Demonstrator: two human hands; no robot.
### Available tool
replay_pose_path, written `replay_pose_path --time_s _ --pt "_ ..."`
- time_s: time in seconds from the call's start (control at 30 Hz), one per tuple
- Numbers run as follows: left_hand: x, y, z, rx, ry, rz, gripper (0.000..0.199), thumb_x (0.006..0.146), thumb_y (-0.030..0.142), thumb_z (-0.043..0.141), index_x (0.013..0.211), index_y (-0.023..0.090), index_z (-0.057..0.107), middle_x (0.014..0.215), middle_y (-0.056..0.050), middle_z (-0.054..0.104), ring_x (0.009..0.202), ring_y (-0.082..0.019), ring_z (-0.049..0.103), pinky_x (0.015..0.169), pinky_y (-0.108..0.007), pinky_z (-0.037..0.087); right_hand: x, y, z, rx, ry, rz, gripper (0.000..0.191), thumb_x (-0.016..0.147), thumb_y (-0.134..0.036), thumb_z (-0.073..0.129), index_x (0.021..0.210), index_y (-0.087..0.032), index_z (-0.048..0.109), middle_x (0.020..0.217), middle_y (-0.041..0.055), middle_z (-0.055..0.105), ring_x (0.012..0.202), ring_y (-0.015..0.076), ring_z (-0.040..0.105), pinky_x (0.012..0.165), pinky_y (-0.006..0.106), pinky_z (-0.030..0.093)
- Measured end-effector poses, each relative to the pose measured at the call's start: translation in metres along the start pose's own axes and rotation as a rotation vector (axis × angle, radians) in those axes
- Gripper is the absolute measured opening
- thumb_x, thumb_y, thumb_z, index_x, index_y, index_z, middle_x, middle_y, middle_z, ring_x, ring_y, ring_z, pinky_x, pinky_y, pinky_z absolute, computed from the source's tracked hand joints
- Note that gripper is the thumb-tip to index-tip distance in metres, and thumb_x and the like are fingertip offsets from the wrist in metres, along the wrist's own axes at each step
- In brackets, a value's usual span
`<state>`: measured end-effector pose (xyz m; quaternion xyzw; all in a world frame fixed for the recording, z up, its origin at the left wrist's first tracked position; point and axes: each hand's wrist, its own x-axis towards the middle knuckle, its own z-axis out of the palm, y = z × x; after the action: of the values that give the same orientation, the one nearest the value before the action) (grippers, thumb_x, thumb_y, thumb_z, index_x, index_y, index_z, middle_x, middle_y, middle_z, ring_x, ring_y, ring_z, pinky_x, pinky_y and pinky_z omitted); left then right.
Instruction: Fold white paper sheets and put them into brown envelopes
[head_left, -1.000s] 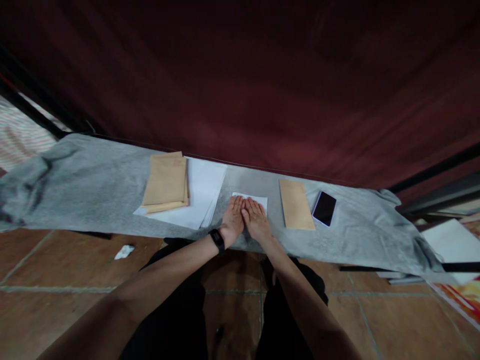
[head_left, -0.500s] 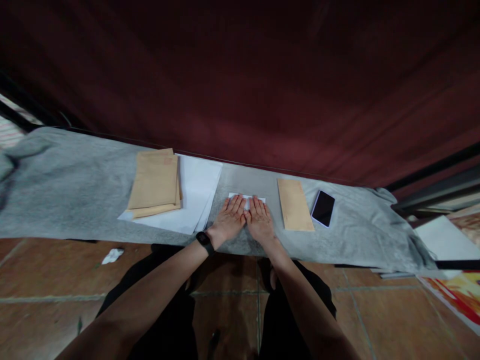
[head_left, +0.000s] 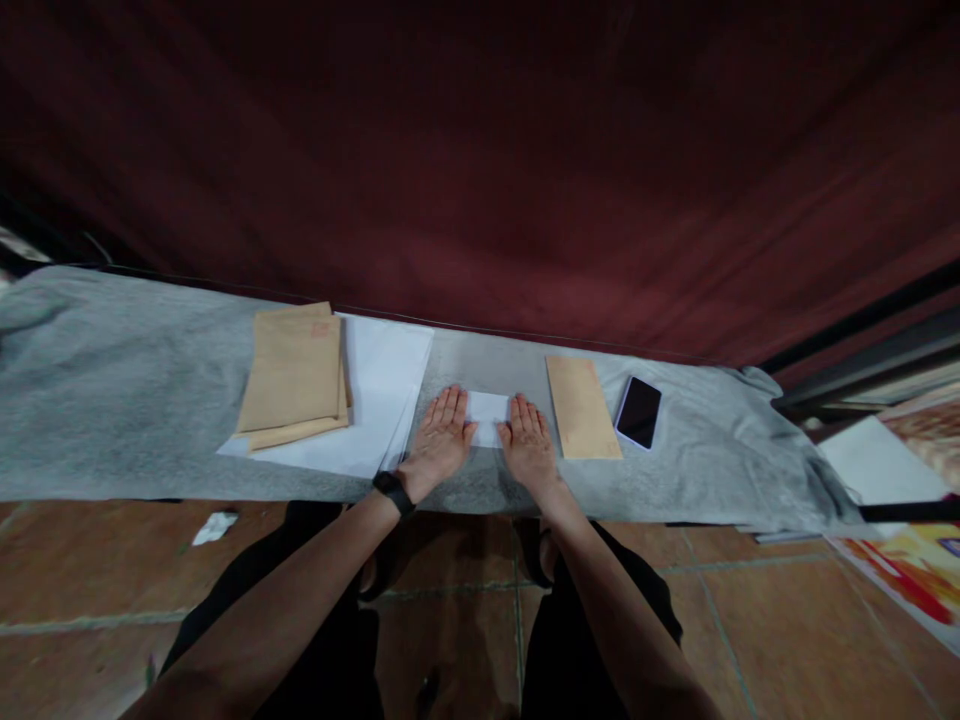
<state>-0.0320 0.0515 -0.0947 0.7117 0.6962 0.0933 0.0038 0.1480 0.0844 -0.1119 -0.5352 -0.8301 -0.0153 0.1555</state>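
Note:
A small folded white sheet of paper [head_left: 488,418] lies flat on the grey cloth. My left hand [head_left: 442,435] rests flat over its left end, fingers stretched out and pointing away from me. Over the right end my right hand [head_left: 529,438] lies the same way, palm down. Between the two thumbs the middle of the paper shows; its ends are hidden under my hands. Left of my left hand are larger white sheets [head_left: 382,375], partly covered by a stack of brown envelopes [head_left: 292,370]. A single brown envelope [head_left: 583,408] lies just right of my right hand.
A phone [head_left: 639,412] with a pale purple edge lies beyond the single envelope. The grey cloth [head_left: 165,400] covers a long narrow surface. Behind it hangs a dark red curtain [head_left: 480,180]. A crumpled white scrap [head_left: 214,528] is on the tiled floor [head_left: 75,570].
My hands have slid apart from side by side, left hand leftward and right hand rightward, baring the middle of the folded paper. The view has shifted slightly.

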Motion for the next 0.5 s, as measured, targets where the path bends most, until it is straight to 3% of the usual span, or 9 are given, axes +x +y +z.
replay_pose_path --time_s 0.3,0.5 --pt "-0.010 -0.003 -0.005 -0.012 0.080 -0.046 0.061 0.101 0.031 0.029 0.150 -0.004 0.033 0.160 -0.024 0.030 0.152 -0.030 0.023 0.125 -0.047 0.019 -0.002 0.005 -0.001 0.002 0.024 -0.012 0.059 0.107 -0.040 0.029 0.154 -0.004 0.034 0.158 0.0181 0.038 0.146 0.0284 0.037 0.119 0.046 0.030" --pt "-0.003 0.023 -0.010 -0.063 0.072 0.141 0.058 0.101 0.028 0.028 0.152 0.001 0.034 0.162 -0.018 0.031 0.153 -0.025 0.021 0.126 -0.045 0.020 0.000 0.001 -0.006 0.000 -0.022 0.021 0.058 0.107 -0.038 0.030 0.154 -0.005 0.035 0.159 0.0169 0.037 0.146 0.0280 0.037 0.120 0.046 0.027"
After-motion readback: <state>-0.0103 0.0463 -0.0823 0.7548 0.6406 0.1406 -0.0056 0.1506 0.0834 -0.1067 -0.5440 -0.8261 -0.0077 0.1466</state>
